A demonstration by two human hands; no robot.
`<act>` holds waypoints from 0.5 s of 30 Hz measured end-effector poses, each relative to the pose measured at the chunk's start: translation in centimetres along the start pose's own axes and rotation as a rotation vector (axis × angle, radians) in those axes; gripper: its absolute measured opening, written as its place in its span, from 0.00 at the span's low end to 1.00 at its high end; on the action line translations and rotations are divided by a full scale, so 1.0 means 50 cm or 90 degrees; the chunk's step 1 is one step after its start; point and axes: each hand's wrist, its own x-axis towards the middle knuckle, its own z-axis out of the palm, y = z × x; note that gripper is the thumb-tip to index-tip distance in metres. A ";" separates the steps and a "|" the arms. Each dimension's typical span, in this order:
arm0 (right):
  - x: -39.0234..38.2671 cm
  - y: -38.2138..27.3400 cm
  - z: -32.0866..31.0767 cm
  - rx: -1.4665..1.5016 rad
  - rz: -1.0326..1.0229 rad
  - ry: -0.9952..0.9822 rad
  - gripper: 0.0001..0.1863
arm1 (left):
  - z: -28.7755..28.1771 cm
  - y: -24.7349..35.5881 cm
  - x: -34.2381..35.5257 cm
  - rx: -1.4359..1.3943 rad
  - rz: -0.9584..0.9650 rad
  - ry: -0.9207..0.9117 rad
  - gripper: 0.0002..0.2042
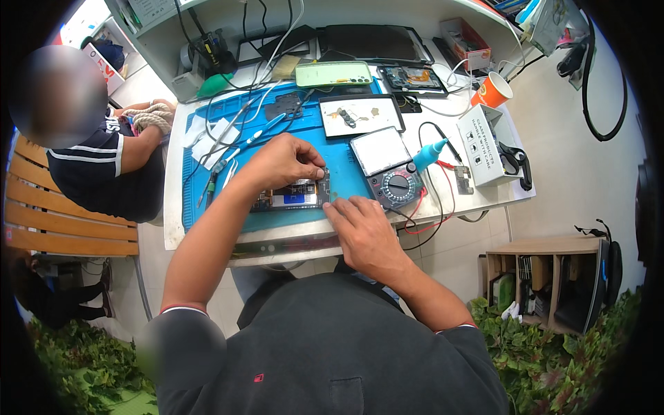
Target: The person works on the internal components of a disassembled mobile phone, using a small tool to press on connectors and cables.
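In the head view, the opened phone [299, 198] lay lengthwise left to right on the mat [344, 181]. The left hand [287, 162] pinched narrowly over its right end, any grip unclear; the right hand [366, 235], fingers loosely spread, touched that end's near corner.

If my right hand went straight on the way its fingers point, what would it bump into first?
Your right hand would most likely meet the opened phone first. It sits right by the phone's right end, though actual contact is hard to judge from above.
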 end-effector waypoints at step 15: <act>0.028 -0.010 -0.006 0.013 0.016 -0.013 0.24 | -0.007 -0.003 0.004 0.047 -0.031 0.002 0.15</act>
